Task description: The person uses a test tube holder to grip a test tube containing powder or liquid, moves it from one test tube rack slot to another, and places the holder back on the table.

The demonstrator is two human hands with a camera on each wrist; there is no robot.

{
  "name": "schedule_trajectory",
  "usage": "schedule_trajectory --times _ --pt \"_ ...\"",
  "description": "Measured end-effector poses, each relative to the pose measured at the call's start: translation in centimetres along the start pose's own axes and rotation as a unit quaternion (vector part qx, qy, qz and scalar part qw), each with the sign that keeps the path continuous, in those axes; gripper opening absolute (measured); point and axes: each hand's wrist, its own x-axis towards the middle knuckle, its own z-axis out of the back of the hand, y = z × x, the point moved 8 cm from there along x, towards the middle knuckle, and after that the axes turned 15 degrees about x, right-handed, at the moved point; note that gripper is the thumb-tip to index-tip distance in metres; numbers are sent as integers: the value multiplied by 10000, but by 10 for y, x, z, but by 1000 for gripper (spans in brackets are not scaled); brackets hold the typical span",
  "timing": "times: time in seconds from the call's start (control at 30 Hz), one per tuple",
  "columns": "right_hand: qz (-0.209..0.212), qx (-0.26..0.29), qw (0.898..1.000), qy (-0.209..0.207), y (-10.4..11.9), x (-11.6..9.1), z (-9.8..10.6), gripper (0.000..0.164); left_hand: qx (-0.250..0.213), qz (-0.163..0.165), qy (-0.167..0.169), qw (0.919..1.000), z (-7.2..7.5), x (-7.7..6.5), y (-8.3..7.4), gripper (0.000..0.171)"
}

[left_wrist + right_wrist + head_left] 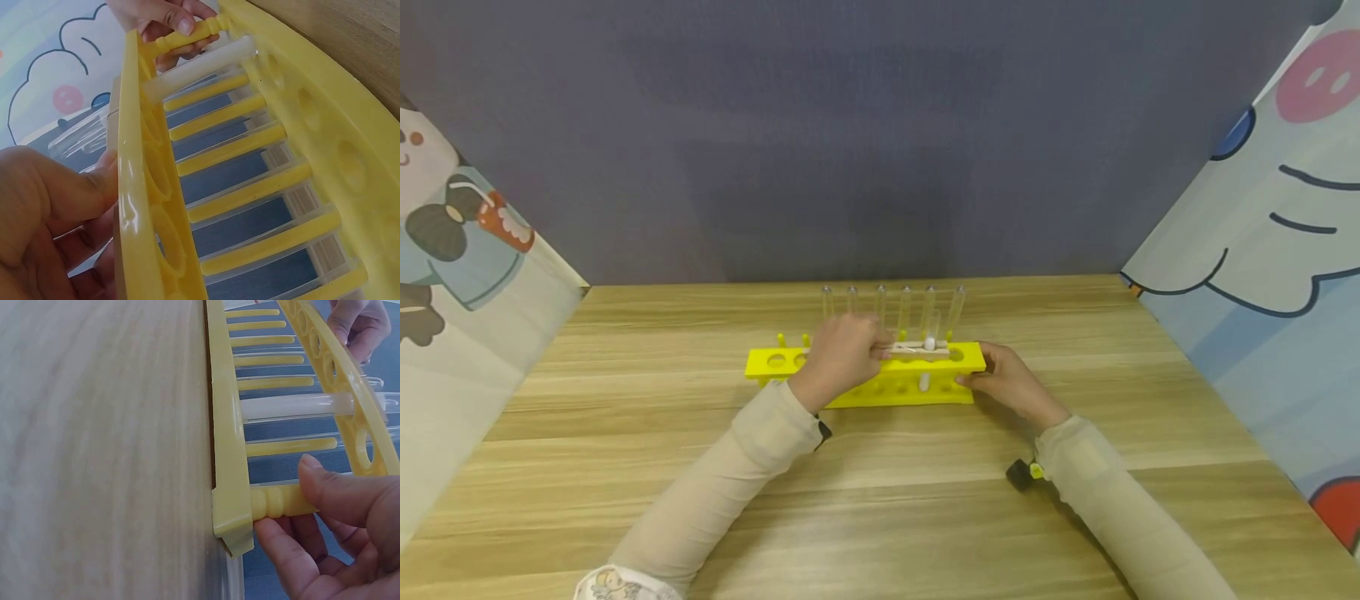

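Head view: left hand [841,354] covers mid-rack holes and part of the wooden clip [925,350]. Right hand [1011,385]: most fingers hidden behind yellow rack [910,367], 3 o'clock end. White stuff in one tube [924,382] too small to identify. Left wrist: rack cropped at 6 o'clock. Right wrist: left hand cropped at 1.

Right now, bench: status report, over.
Left grip holds wooden clamp. Right grip on end post of yellow rack. White-filled tube in rack. Left grip partly blocks head view.
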Motion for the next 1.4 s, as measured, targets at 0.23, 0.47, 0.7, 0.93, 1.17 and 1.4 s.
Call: schedule_trajectory --times 0.23,0.47,0.7,0.93,1.17,1.4 --pt "7 10 10000 18 -2 1 1 37 -61 14 50 10000 -2 0 1 54" --pt "22 -65 10000 -3 -1 0 1 37 -98 102 181 9997 -3 -2 2 33" --pt "21 -25 10000 5 -3 1 1 37 -87 97 184 9997 -4 -4 2 44" --pt "27 20 10000 -19 -4 1 2 38 -87 100 73 9999 -1 -5 3 15" --pt "-2 35 10000 8 -3 0 1 37 -155 131 68 9998 -1 -5 3 17" --pt "-8 15 10000 -19 -2 0 1 35 -263 219 -67 9994 2 -4 5 19"
